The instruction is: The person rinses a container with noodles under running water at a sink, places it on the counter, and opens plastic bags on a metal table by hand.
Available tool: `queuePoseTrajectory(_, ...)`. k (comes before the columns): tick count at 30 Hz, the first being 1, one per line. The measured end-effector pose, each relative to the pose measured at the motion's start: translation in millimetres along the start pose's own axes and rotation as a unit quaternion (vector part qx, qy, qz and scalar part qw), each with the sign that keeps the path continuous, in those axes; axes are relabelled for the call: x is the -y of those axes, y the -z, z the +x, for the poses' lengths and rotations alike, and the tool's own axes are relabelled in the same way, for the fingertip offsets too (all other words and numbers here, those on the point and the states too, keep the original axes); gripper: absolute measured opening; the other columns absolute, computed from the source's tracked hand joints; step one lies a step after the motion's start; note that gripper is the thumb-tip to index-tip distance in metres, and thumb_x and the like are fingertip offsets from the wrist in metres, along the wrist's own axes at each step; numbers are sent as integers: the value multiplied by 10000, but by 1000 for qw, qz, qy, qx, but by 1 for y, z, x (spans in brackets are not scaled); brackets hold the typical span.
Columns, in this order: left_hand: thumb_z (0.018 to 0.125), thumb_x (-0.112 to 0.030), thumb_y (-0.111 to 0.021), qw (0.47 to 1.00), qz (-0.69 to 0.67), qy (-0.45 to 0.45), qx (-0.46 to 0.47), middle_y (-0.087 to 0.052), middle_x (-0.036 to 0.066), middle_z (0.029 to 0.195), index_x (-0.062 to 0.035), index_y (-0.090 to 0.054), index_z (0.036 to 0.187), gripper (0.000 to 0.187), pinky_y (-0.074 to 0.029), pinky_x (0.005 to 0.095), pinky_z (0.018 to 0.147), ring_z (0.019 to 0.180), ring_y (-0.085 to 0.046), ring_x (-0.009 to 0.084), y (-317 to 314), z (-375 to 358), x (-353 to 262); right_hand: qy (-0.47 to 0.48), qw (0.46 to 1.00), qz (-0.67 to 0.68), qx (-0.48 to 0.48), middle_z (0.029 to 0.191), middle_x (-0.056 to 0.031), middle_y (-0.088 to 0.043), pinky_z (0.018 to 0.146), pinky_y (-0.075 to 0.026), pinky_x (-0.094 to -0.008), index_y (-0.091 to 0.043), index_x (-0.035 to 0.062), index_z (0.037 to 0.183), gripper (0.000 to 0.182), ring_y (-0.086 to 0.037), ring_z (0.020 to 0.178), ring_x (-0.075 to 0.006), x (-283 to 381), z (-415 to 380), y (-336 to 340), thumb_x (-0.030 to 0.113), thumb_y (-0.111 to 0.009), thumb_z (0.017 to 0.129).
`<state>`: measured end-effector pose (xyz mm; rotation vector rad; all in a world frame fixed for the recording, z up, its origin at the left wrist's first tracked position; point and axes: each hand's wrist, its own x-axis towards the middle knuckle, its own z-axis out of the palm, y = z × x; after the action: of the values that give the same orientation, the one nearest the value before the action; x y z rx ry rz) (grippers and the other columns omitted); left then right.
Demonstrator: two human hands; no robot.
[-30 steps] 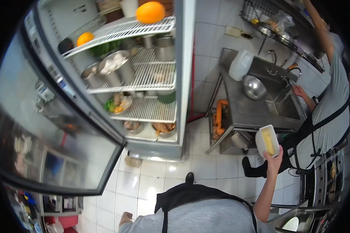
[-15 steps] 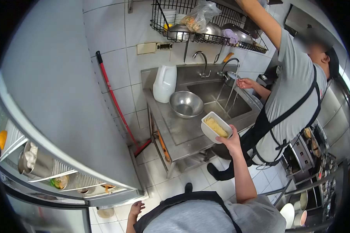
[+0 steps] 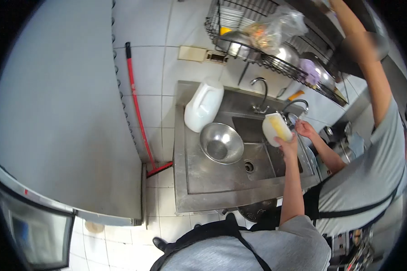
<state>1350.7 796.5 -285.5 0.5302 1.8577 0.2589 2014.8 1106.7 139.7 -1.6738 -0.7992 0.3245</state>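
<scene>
My right hand [image 3: 287,145] is closed around the near end of a white rectangular tub [image 3: 270,131]. Pale yellow strands or shreds [image 3: 282,128] lie inside it. The tub is tilted and held over the sink basin [image 3: 257,156], close to the right faucet [image 3: 298,104]. A co-worker's hand [image 3: 306,129] is just right of it, at a small metal vessel [image 3: 292,119] under that faucet. On the counter to the left rests a steel bowl [image 3: 221,143]. My left hand is out of view.
A white plastic jug [image 3: 204,105] stands behind the bowl. Above the sink hangs a black wire rack [image 3: 276,65] with bowls and a plastic bag [image 3: 276,29]. The co-worker [image 3: 371,176] stands close on my right. A red-handled squeegee [image 3: 138,104] leans by the grey cabinet [image 3: 63,113].
My right hand has carried the tub forward and right over the sink, tilting it. My left hand has left view. The view has shifted, and the stocked shelves at lower left no longer show.
</scene>
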Motion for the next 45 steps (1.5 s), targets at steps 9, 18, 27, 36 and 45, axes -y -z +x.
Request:
queuePoseTrajectory(9,861,-164,-446,984,-153,66,-59,-591,169,1043,13,-475,1182,367,-512,360,608,836,-621,241,-93,-72,69,53,999,6,-1,942,-68,-573,539,-459,-214,-445,50,1094,642,-581,715,-146,-13,77,-38,105,-811,569)
queuePoseTrajectory(18,849,-119,-440,936,-305,76,-160,-599,167,983,41,-480,1161,353,-524,369,603,807,-626,263,-97,-100,102,-32,995,63,65,888,-52,-597,468,-462,-216,-506,69,1050,538,-601,676,-142,-33,91,-48,172,-801,612)
queuePoseTrajectory(27,847,-68,-466,935,-307,112,-140,-606,185,927,77,-490,1141,329,-563,329,609,786,-637,246,-115,-104,87,-70,997,5,-34,934,-101,-583,447,-447,-237,-424,29,1139,742,-587,671,-176,-60,115,-21,217,-837,552)
queuePoseTrajectory(36,845,-160,-450,983,-120,-47,-128,-643,184,873,86,-517,1099,359,-533,325,625,738,-644,230,-129,-47,162,-91,991,53,-79,955,-122,-587,396,-433,-274,-356,12,1171,852,-604,658,-224,-72,133,-6,167,-858,500)
queuePoseTrajectory(45,888,-249,-493,999,-42,22,1,-599,139,1041,34,-492,1184,409,-458,326,826,928,-586,205,-106,-13,-5,14,967,-107,-230,942,-134,-551,393,-395,-248,-380,-20,1177,884,-563,639,-183,-169,200,74,170,-852,454)
